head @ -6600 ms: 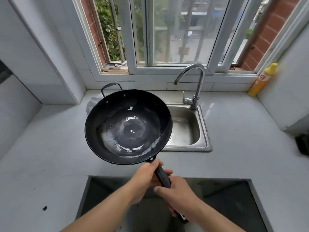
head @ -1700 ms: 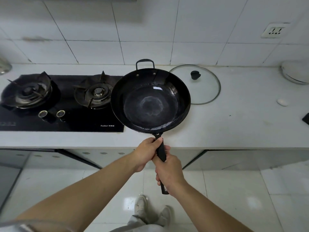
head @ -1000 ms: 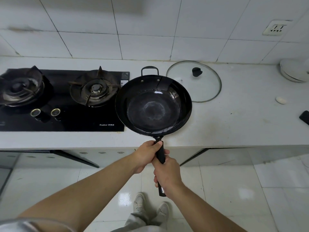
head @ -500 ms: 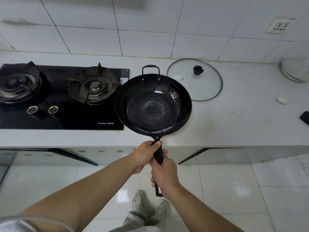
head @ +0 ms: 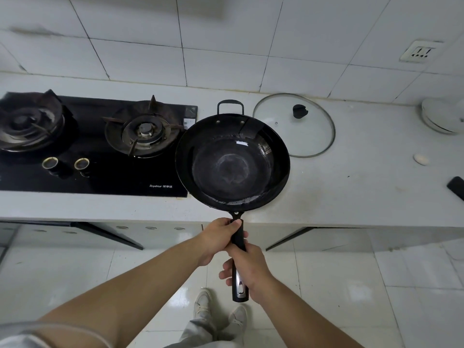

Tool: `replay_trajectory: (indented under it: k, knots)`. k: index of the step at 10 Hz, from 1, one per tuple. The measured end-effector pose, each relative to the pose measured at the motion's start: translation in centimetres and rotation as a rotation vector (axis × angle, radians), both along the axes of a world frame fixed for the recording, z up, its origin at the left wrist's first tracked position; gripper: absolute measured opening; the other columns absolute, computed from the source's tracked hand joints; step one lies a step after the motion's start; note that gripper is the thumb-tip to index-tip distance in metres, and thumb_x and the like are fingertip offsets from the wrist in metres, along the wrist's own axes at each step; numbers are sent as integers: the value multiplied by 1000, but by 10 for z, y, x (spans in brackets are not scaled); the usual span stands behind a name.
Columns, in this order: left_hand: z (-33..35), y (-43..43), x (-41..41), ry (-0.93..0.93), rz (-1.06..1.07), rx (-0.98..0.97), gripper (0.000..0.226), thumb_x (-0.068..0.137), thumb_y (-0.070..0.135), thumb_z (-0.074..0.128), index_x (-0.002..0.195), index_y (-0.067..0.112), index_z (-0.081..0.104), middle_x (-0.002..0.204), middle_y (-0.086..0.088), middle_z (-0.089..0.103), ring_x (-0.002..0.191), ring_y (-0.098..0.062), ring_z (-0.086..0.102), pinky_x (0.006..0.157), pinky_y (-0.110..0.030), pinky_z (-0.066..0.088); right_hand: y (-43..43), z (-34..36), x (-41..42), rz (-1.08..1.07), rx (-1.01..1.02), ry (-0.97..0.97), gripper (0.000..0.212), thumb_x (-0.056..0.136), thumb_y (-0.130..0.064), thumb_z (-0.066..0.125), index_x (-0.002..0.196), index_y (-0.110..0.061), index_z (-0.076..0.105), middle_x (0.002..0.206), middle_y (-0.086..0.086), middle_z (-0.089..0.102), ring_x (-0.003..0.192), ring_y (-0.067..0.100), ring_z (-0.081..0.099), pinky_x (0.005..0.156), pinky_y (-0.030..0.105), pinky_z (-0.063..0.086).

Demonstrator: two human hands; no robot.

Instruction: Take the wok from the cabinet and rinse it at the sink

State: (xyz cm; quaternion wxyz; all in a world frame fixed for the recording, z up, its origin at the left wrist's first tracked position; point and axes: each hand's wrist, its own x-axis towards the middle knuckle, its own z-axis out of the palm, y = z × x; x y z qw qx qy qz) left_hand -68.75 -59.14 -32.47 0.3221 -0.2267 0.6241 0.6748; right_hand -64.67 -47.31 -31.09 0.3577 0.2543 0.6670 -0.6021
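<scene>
Before the tabletop edge: left hand and right hand are both clamping round the long handle of the black wok, left nearer the bowl. Wok is being held level over the tabletop. Gas hob is lying just left of it; glass lid is resting flat behind-right. Small white lump and dark object are sitting well apart, far right.

The wok has been carried away from the sink and is now held over the counter beside the stove.
</scene>
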Motion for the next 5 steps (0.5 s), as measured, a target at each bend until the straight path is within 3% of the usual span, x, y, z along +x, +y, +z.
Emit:
replay_trajectory:
  k: [1, 2, 3, 4, 5]
  knots:
    - [-4, -1, 3, -1, -16, -29, 30, 108, 33, 49, 115, 7, 64, 108, -5, 80, 103, -24, 76, 102, -41, 57, 3, -1, 2, 39, 10, -28, 33, 91, -41, 69, 111, -14, 69, 71, 10, 69, 68, 27, 76, 59, 37, 57]
    - [-7, -3, 4, 2, -7, -35, 30, 107, 32, 50, 113, 7, 66, 108, -6, 79, 104, -25, 75, 101, -41, 57, 4, -7, 4, 67, 29, -5, 34, 88, -45, 70, 107, -17, 70, 75, 9, 71, 72, 28, 78, 74, 45, 59]
    - [-10, -7, 5, 2, -16, -88, 33, 103, 38, 55, 112, 8, 68, 112, -14, 77, 109, -31, 72, 103, -45, 56, 5, -7, 2, 74, 85, 12, 41, 83, -52, 70, 105, -17, 72, 78, 5, 70, 70, 22, 76, 73, 38, 56]
    - [-10, -13, 8, -1, 12, -85, 31, 102, 39, 57, 115, 13, 66, 118, -14, 74, 112, -29, 70, 100, -43, 58, 8, -10, -4, 71, 206, 51, 55, 77, -64, 68, 103, -16, 67, 90, 4, 74, 83, 26, 76, 79, 41, 63]
    - [-2, -24, 14, 64, 25, -207, 32, 101, 41, 59, 121, 16, 60, 121, -4, 69, 109, -20, 69, 101, -43, 55, 20, -5, -14, 69, 352, 147, 62, 76, -71, 65, 108, -18, 63, 107, 3, 70, 99, 24, 70, 91, 49, 61]
